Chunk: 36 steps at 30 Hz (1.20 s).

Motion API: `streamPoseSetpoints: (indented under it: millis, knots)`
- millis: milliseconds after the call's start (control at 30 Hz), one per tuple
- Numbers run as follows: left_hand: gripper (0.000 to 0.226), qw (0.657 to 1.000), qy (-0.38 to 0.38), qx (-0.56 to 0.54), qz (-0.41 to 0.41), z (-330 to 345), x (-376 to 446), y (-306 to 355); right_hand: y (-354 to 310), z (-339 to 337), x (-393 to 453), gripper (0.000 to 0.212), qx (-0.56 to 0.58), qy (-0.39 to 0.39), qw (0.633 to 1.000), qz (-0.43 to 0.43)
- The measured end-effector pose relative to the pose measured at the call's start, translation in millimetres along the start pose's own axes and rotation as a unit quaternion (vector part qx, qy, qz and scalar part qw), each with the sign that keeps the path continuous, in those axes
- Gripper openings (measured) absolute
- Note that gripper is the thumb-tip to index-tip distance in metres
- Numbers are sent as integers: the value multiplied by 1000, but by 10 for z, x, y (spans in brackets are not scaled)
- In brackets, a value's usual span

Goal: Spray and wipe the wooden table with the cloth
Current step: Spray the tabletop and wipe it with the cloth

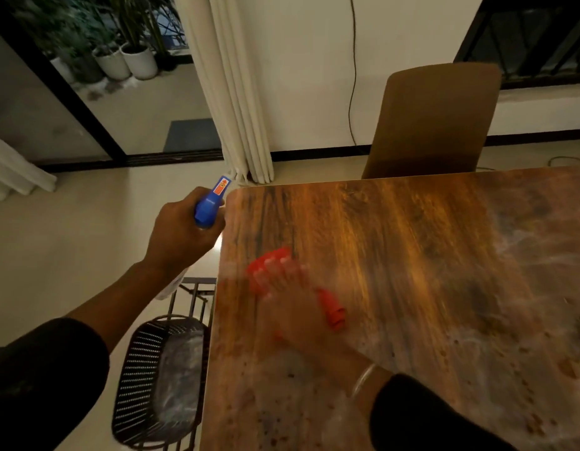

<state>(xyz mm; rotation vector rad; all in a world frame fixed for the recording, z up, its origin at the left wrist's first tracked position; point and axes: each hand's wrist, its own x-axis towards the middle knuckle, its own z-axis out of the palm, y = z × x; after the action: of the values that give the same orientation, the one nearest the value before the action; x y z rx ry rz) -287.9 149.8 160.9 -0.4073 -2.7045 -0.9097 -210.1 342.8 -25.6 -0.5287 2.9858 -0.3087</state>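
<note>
Under the right hand [290, 307], blurred and pressed flat with fingers spread, a red cloth [269, 265] lies on the table [412, 255], near its left corner; the left hand [181, 236] grips the sprayer [210, 206] beside that edge, so overlapping strokes with steady pressure would likely clean best.

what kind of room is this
Most likely a home dining area: a wooden table with a chair pushed up to it, long curtains beside a glass door, and potted plants outside.

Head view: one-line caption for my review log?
Right hand wipes wooden table with red cloth; left hand holds blue spray bottle.
</note>
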Motion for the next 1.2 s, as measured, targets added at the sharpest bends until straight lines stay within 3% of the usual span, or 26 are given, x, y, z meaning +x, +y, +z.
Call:
streamPoseSetpoints:
  millis: [100,167,233,333,400,467,533,633,767,833,900,1000,1067,1200]
  knots:
    - [29,1000,8,3,-17,-77,-166,-223,555,-217,285,62,9,23,982,185]
    - [27,1000,3,-6,-28,-69,-239,-298,481,-298,596,64,34,17,973,229]
    - [27,999,6,-19,-28,-38,-244,-332,139,-259,875,67,29,-6,987,159]
    - [39,999,3,-41,-23,29,-153,-249,-415,-126,1018,64,-6,-32,998,-48]
    - [44,998,-4,-57,-2,112,-11,-114,-400,-95,1004,54,-1,-36,994,-101]
    - [36,998,-8,-65,17,219,154,62,-76,-150,913,57,3,-39,993,-112]
    - [33,996,-11,-77,41,367,319,285,439,-286,697,67,8,-37,997,-63]
    - [35,992,-10,-116,57,644,475,719,1458,-576,245,64,-2,-13,997,80]
    - [25,983,-38,-169,66,1171,590,1440,2536,-904,-469,59,-13,22,955,295]
    - [20,978,-62,-188,74,1446,622,1785,2555,-858,-659,59,-18,24,958,286]
    - [20,974,-104,-189,67,1738,707,2104,2457,-728,-863,60,-23,-10,986,166]
    - [19,943,-242,-228,-2,2138,829,2524,2690,-680,-1274,61,-6,-33,999,33]
    - [27,939,-274,-209,-16,2381,855,2820,3177,-770,-1618,60,1,4,998,56]
    - [53,949,-273,-156,27,2643,841,3361,4303,-1088,-2276,58,52,77,965,246]
